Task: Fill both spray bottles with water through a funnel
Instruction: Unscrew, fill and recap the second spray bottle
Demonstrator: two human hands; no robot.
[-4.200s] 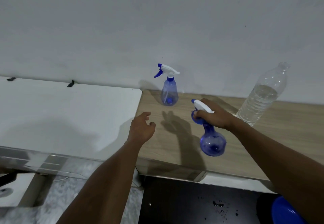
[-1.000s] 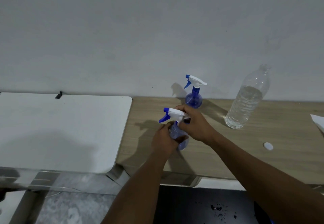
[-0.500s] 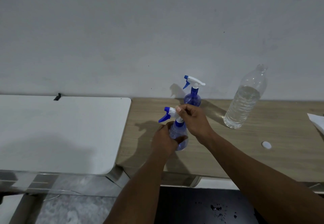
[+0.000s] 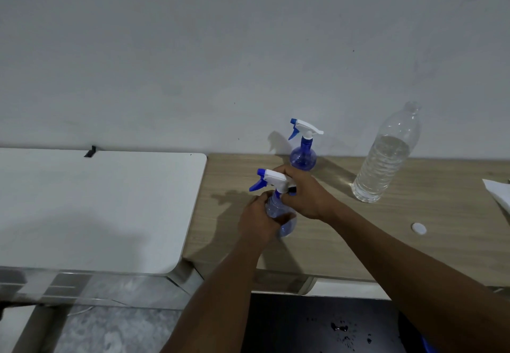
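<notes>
Right hand (image 4: 305, 196) regripped the near spray bottle (image 4: 277, 206) collar, left hand (image 4: 259, 221) below.

Your left hand (image 4: 260, 221) wraps the blue body of the near spray bottle (image 4: 277, 206) on the wooden table (image 4: 345, 242) — your right hand (image 4: 305, 196) grips its white trigger head. The second spray bottle (image 4: 303, 148) stands by the wall, the water bottle (image 4: 385, 156) to its right — uncapped, a white cap (image 4: 418, 228) lying apart.

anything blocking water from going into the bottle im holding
Yes: the spray head is on the near bottle's neck, under the right hand. The left hand grips the body. No funnel is visible.
</notes>
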